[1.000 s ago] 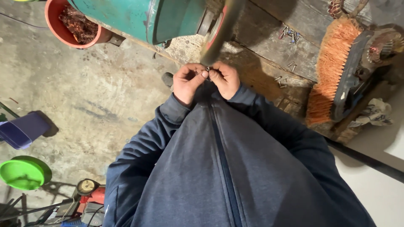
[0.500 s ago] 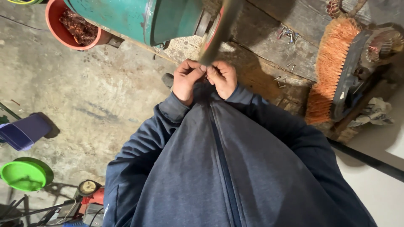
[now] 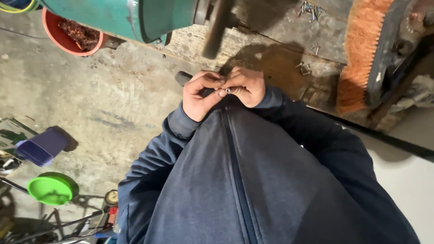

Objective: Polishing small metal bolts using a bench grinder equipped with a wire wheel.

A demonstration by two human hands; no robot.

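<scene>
My left hand (image 3: 198, 96) and my right hand (image 3: 247, 85) meet fingertip to fingertip in front of my dark blue zipped jacket (image 3: 253, 180). Between the fingers of both hands sits a small shiny metal piece (image 3: 227, 90), too small to tell what it is. Just above the hands is a blurred dark grinding wheel (image 3: 217, 27) on a teal machine housing (image 3: 135, 16). The hands are a little below the wheel and do not touch it.
A worn wooden bench (image 3: 271, 54) carries scattered small screws (image 3: 307, 8) and an orange-bristled brush (image 3: 361, 58). On the concrete floor are a red bowl of rusty bits (image 3: 72, 34), a purple container (image 3: 43, 147), a green bowl (image 3: 49, 190) and tools at the lower left.
Both hands stay pressed together on the small piece; the fingers shift slightly. The hands sit a touch closer to the wheel.
</scene>
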